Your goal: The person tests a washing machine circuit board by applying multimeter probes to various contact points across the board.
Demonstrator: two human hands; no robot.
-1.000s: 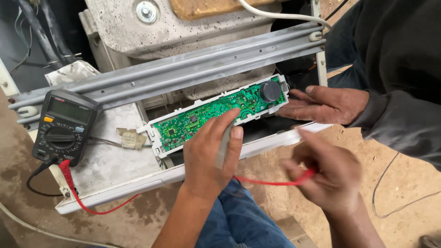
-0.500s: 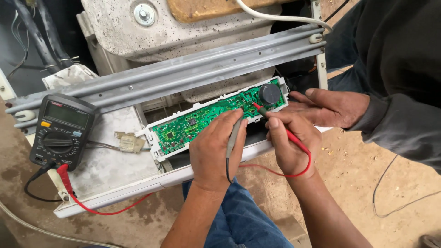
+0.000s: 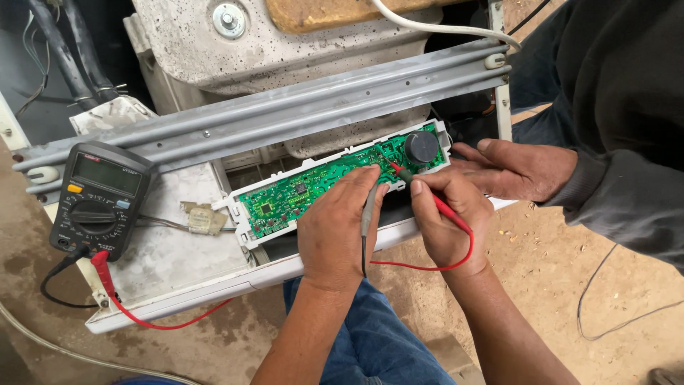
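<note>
1. L hand (image 3: 335, 228): closed round the black probe (image 3: 366, 214), pencil-style. Probe shaft runs roughly vertical in the head view, tip up toward the green circuit board (image 3: 320, 189), lead trailing down past the wrist. Exact tip contact pt hidden by fingertips.
2. R hand (image 3: 445, 217): closed round the red probe (image 3: 420, 189). Long axis lies diagonal, handle at lower right, metal tip at upper left, tip resting on the board just beside the round black knob (image 3: 421, 147).
3. Board posn: seated in a white plastic tray (image 3: 242, 214), long axis tilted, low at left, high at right. It lies directly above both hands, i.e. away from the wearer. R hand is nearer the knob end; L hand sits nearer mid-board.
4. Key relation: both tips converge on the right half of the board, tips near each other but apart; left half of the board is uncovered.
5. Co-worker's hand (image 3: 516, 171): flat, touching the tray's right end, steadying it; dark sleeve behind.
6. Multimeter (image 3: 96, 199): well apart at left on the white panel, red lead (image 3: 171, 321) looping from its jack to the R-hand probe.
7. Grey metal rail (image 3: 285, 114) runs above the board, parallel to it.
</note>
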